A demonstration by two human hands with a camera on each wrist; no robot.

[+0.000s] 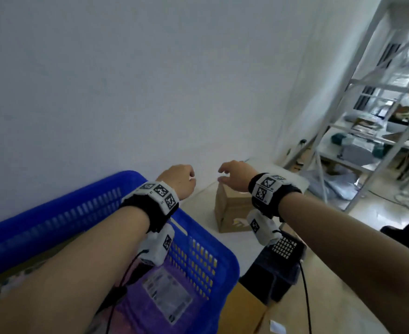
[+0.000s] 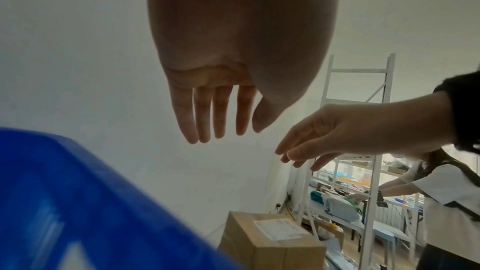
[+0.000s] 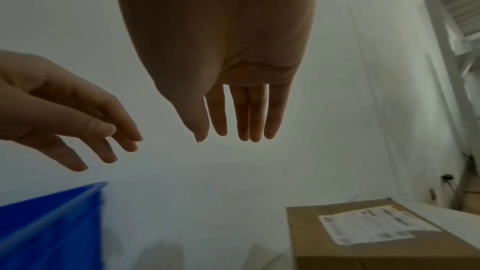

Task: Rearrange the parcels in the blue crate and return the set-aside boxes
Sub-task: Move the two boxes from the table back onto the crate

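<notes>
The blue crate [image 1: 198, 227] sits at the lower left and holds a purple parcel [image 1: 131, 307] with a white label. A brown cardboard box [image 1: 230, 213] with a shipping label [image 3: 369, 225] stands on the white surface to the crate's right. My left hand [image 1: 179, 182] hovers past the crate's far corner, fingers [image 2: 205, 114] straight and empty. My right hand [image 1: 235, 175] hovers above the box's top, fingers [image 3: 244, 112] straight, touching nothing. Both hands are in the air, side by side.
A black perforated crate [image 1: 278, 261] and another cardboard box [image 1: 244, 312] lie below my right arm. A white metal shelf rack [image 1: 358, 112] with clutter stands at the right. Another person [image 2: 446, 202] works by that rack. A white wall [image 1: 126, 92] is straight ahead.
</notes>
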